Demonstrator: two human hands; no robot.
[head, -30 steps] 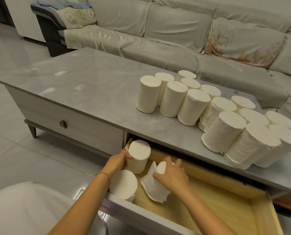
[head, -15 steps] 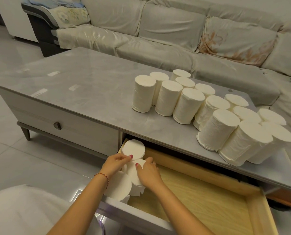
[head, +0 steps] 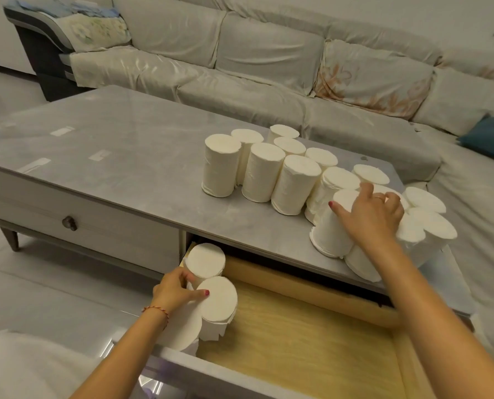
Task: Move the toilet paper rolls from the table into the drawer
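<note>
Several white toilet paper rolls (head: 264, 172) stand upright in a cluster on the right half of the grey table (head: 119, 174). My right hand (head: 371, 216) grips the top of the nearest table roll (head: 327, 237), fingers spread and curled over its rim. Below the tabletop the drawer (head: 312, 341) is pulled out, showing its wooden bottom. Three rolls stand in its left corner: a back roll (head: 205, 260), a middle roll (head: 221, 299) and a front roll (head: 182, 326). My left hand (head: 176, 289) holds the middle roll, thumb on its top, fingers curled behind it.
A closed drawer with a round knob (head: 69, 223) is on the table's left side. A grey covered sofa (head: 268, 61) runs behind and to the right of the table. Pale tiled floor (head: 38, 283) lies at the left. A white-clothed knee (head: 24, 367) fills the lower left.
My right hand has left the drawer and risen to the table, where it now grips a roll. My left hand stays on the rolls in the drawer corner.
</note>
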